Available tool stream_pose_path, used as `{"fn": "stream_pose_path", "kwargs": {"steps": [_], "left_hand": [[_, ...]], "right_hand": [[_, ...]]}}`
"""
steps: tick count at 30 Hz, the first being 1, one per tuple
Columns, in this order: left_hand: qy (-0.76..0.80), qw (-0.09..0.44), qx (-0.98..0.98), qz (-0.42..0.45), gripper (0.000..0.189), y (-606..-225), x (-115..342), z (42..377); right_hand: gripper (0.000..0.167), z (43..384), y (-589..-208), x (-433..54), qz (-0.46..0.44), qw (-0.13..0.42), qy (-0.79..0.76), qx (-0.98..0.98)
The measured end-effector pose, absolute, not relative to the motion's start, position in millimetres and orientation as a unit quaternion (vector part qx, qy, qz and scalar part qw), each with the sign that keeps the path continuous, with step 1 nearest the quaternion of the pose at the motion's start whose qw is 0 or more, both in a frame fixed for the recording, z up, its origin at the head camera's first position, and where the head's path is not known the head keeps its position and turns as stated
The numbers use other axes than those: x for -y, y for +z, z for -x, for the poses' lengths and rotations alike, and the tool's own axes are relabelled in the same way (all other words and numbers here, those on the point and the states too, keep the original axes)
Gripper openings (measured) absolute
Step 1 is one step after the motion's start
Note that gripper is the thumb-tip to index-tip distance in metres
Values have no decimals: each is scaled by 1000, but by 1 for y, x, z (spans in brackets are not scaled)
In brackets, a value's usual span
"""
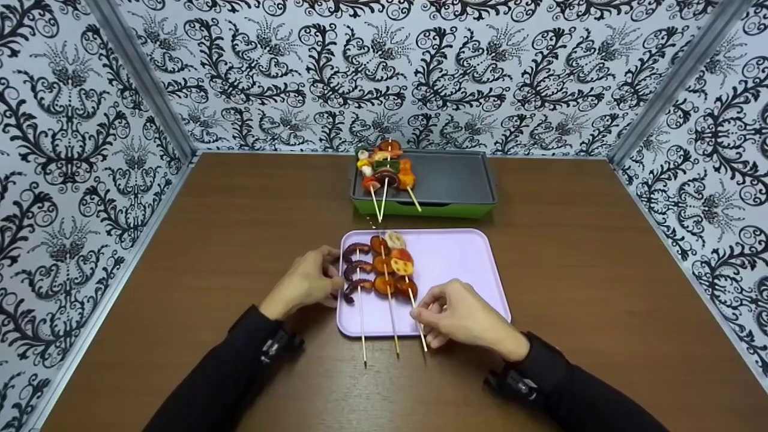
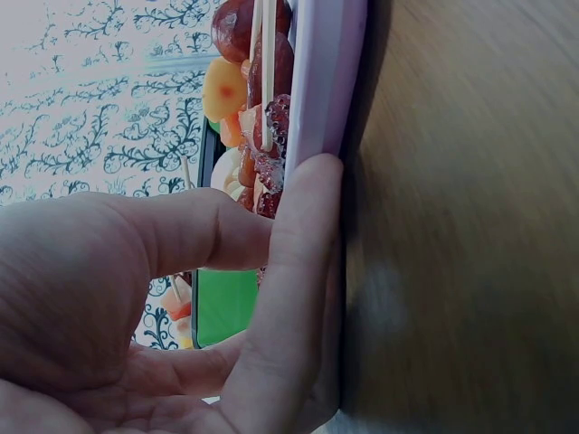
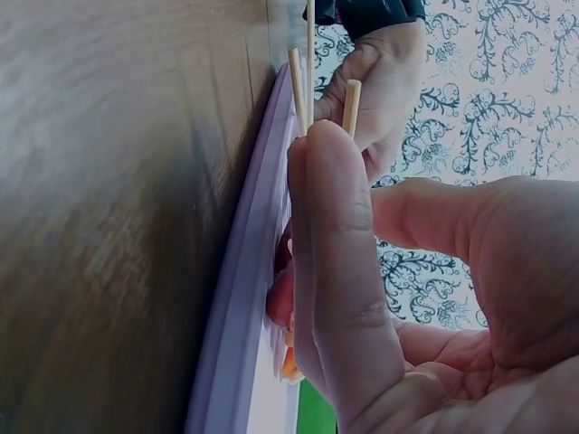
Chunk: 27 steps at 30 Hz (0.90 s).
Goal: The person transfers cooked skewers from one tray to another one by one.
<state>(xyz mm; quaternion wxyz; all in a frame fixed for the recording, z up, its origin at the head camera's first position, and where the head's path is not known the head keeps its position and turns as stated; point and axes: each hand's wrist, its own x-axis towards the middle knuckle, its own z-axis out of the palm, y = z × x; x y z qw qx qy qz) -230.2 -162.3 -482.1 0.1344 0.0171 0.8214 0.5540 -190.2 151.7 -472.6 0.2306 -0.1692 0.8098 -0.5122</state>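
Note:
My left hand [image 1: 306, 277] holds the left edge of the pink tray [image 1: 450, 258], thumb at the rim and fingers along the outer side. Across the tray lie three food skewers: an octopus-tentacle skewer [image 1: 358, 268] on the left, a skewer of round orange-brown pieces [image 1: 384, 264] in the middle, and a mixed skewer [image 1: 402, 263] with a lotus-root slice on the right. My right hand [image 1: 459, 315] pinches the stick of the mixed skewer near its lower end. In the right wrist view, the stick's end [image 3: 351, 104] pokes out past the fingertips.
Behind the tray stands a green grill box [image 1: 432, 210] with a dark top plate [image 1: 447, 177]. Several skewers of toy-like food [image 1: 384, 171] rest on its left half, sticks jutting over the front. Patterned walls [image 1: 384, 72] enclose the brown table [image 1: 264, 204].

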Motion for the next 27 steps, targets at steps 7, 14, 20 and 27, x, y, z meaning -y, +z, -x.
{"fn": "stream_pose_path", "kwargs": {"steps": [7,14,20,27], "left_hand": [[549,130,-826,-13,66,-481,163,231],[552,132,-824,-12,64,-482,162,231],[551,129,-825,-15,64,-481,162,232],[547,138,-826,-11,65,-482,162,232]], "right_hand": [[25,192,-469,-153,172,220,-509,-814],[22,195,-466,-156,159,201,-514,-819],[29,199,-461,-159,158,165,-515,-826],[48,203,-459,-164,157,133,-501,-841]]}}
